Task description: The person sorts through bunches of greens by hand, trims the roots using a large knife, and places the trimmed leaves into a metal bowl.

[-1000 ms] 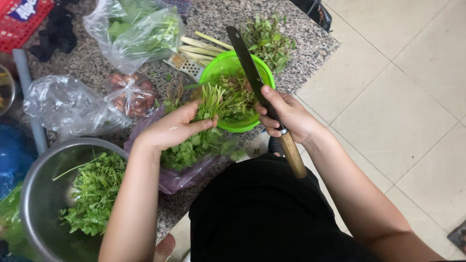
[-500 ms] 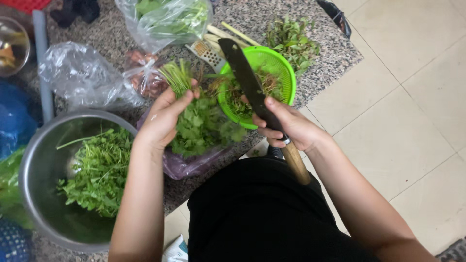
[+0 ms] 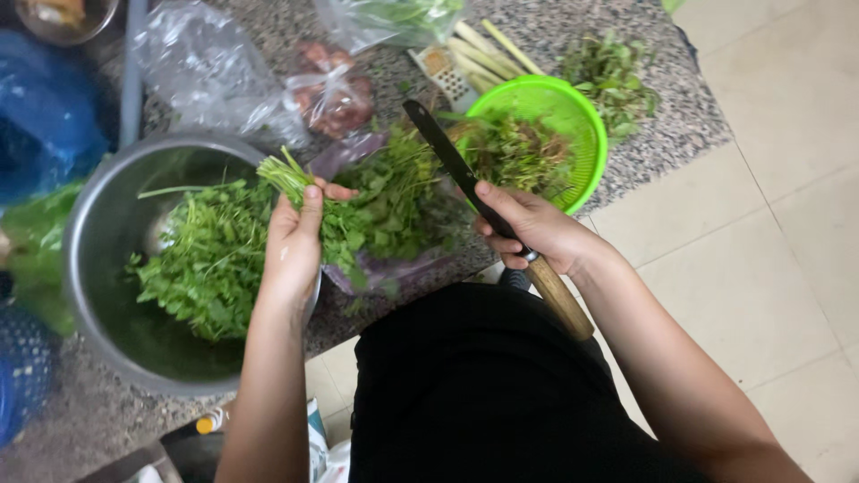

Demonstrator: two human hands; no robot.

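Herbs, a leafy green bunch (image 3: 376, 201), sit gripped in the person's left hand (image 3: 293, 246), fingers wrapped shut around the stems so that the pale cut ends stick up past the thumb, right at the rim of the steel bowl (image 3: 89, 224). The leafy part of the bunch hangs out to the right, over a purple-tinted plastic bag (image 3: 394, 268) spread on the speckled stone counter (image 3: 653, 134). The bowl, just beside that hand on the left, already has a heap of loose greens (image 3: 201, 259) lying in it.

The right hand (image 3: 532, 228) is closed tight round a knife (image 3: 452, 161) where the dark blade meets the wooden handle; the handle pokes back toward the person's body, and the blade points up and away across the counter, its tip near the edge of a bright green colander (image 3: 573, 116). That colander holds a tangle of stalks and roots (image 3: 510, 148).

Farther off on the counter lie several pale lemongrass stalks (image 3: 488, 54), a small grater (image 3: 443, 72), a loose sprig of herbs (image 3: 613, 76) by the counter's right end, and some clear plastic bags (image 3: 206, 67), one with reddish-brown contents (image 3: 331, 89). A blue bag (image 3: 45, 116) shows at the far left. Pale floor tiles (image 3: 769, 224) run along the right.
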